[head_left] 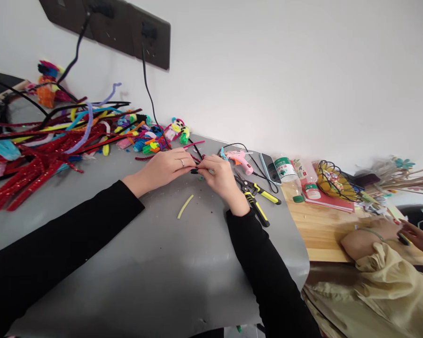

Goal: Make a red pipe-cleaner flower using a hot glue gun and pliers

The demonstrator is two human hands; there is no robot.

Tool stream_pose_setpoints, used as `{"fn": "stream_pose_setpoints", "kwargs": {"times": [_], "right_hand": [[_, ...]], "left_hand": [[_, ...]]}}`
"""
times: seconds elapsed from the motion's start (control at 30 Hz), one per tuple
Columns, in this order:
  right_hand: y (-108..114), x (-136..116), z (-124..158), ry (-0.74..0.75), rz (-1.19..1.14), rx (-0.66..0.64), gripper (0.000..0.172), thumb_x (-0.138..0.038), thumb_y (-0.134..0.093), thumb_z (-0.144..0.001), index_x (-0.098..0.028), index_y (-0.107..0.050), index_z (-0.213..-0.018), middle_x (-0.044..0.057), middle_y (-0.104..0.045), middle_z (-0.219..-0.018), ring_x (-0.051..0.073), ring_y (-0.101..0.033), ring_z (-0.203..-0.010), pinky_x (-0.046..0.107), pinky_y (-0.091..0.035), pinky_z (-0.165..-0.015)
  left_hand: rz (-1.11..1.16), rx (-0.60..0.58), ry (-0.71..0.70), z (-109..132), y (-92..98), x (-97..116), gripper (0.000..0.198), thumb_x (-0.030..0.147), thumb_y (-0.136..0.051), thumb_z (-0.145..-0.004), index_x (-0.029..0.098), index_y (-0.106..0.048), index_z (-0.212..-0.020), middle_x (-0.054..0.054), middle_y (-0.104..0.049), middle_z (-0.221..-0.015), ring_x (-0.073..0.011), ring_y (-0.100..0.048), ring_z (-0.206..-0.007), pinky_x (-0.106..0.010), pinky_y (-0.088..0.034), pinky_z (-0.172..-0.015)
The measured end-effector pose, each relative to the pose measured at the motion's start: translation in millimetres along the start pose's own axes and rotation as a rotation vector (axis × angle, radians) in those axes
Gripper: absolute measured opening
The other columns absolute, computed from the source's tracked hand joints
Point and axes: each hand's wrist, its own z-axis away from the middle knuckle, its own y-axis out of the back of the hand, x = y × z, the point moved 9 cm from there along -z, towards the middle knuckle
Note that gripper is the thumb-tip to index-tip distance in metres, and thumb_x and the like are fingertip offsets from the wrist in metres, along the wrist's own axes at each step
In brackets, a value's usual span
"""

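My left hand (169, 168) and my right hand (216, 174) meet over the grey mat (141, 277), fingertips pinched together. Whatever they pinch is small and mostly covered by the fingers; a dark bit shows at the tips, but I cannot make out what it is. A ring sits on a left finger. Below the hands lies a short pale-green piece of pipe cleaner (185, 206). Yellow-and-black pliers (255, 199) rest beside my right wrist. Behind that hand is a pink glue gun (240, 159) with a black cord.
Pipe cleaners (56, 150) in many colours heap at the left, beside small pipe-cleaner figures (178, 129). A phone (270, 168), plastic bottles (286, 171) and a wire basket (334, 180) stand right. Another person's arm (370, 237) rests at the wooden table (317, 230). Power cords hang from wall sockets (127, 28).
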Motion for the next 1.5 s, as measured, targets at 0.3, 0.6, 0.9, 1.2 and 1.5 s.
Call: {"fn": "stream_pose_setpoints", "kwargs": {"times": [0.3, 0.6, 0.9, 1.2, 1.5], "right_hand": [[4, 5, 0, -0.077, 0.026, 0.005, 0.010, -0.022, -0.060, -0.099, -0.021, -0.069, -0.095, 0.005, -0.068, -0.091, 0.021, -0.060, -0.089, 0.031, -0.046, -0.079], [8, 0, -1, -0.093, -0.013, 0.027, 0.013, -0.023, -0.060, -0.100, -0.023, -0.069, -0.109, 0.007, -0.069, -0.103, 0.022, -0.062, -0.099, 0.034, -0.050, -0.089], [7, -3, -2, -0.023, -0.066, 0.059, 0.017, -0.024, -0.056, -0.101, -0.022, -0.069, -0.090, 0.007, -0.070, -0.096, 0.021, -0.063, -0.094, 0.034, -0.051, -0.087], [12, -5, -2, -0.015, -0.113, 0.087, 0.012, -0.024, -0.060, -0.099, -0.022, -0.070, -0.092, 0.007, -0.071, -0.095, 0.021, -0.065, -0.092, 0.035, -0.053, -0.086], [57, 52, 16, -0.348, -0.019, 0.418, 0.038, -0.020, -0.049, -0.096, -0.021, -0.060, -0.132, 0.009, -0.067, -0.109, 0.020, -0.063, -0.094, 0.037, -0.054, -0.088]], "left_hand": [[0.082, 0.063, 0.161, 1, 6.1, -14, 0.027, 0.037, -0.055, -0.103, 0.021, -0.076, -0.104, -0.007, -0.078, -0.101, -0.0214, -0.070, -0.094, -0.033, -0.057, -0.083], [0.077, 0.069, 0.212, 0, 8.8, -16, 0.025, 0.035, -0.055, -0.102, 0.022, -0.077, -0.099, -0.007, -0.080, -0.100, -0.0230, -0.071, -0.096, -0.038, -0.057, -0.087], [0.092, 0.105, 0.187, -1, 10.8, -12, 0.024, 0.028, -0.055, -0.101, 0.021, -0.077, -0.095, -0.007, -0.080, -0.095, -0.0221, -0.072, -0.091, -0.036, -0.058, -0.083], [0.110, 0.121, 0.266, -1, 16.6, -16, 0.025, 0.031, -0.057, -0.099, 0.021, -0.078, -0.090, -0.006, -0.079, -0.088, -0.0198, -0.071, -0.080, -0.032, -0.057, -0.073], [0.169, 0.094, 0.423, 2, 24.5, -34, 0.027, 0.044, -0.066, -0.090, 0.021, -0.080, -0.092, -0.005, -0.079, -0.088, -0.0159, -0.065, -0.067, -0.026, -0.051, -0.057]]}}
